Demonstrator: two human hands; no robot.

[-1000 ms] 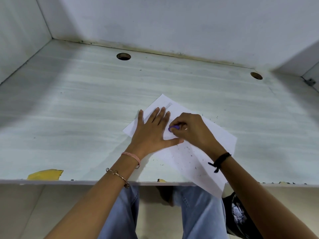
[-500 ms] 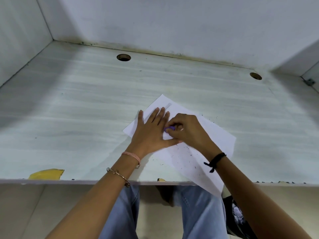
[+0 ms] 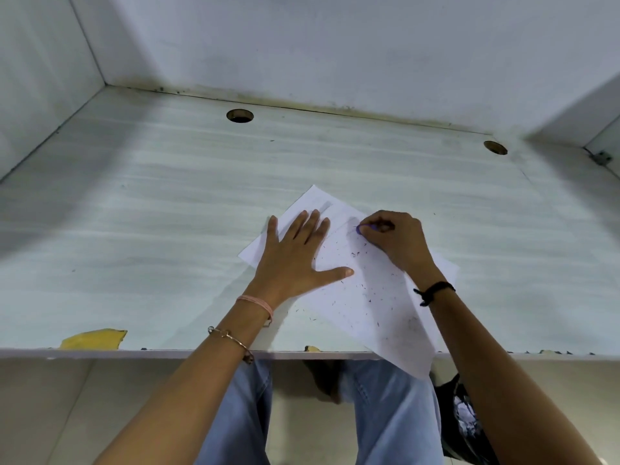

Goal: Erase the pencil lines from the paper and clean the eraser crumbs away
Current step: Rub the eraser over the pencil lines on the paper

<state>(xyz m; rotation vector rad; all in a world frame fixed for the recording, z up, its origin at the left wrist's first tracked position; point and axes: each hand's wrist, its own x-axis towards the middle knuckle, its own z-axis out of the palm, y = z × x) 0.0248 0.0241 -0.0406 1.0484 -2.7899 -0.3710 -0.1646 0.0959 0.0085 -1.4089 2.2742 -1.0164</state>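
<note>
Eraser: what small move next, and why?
Probably rub the eraser, pinched in the right hand, leftward onto the faint pencil line near the far corner of the paper. The left hand lies flat, pinning the sheet; the crumbs can wait.

the paper [image 3: 375, 297] lies on the desk [image 3: 167, 213], overhanging its near edge, left hand [image 3: 292, 260] flat on it, right hand [image 3: 396, 239] beside.
</note>
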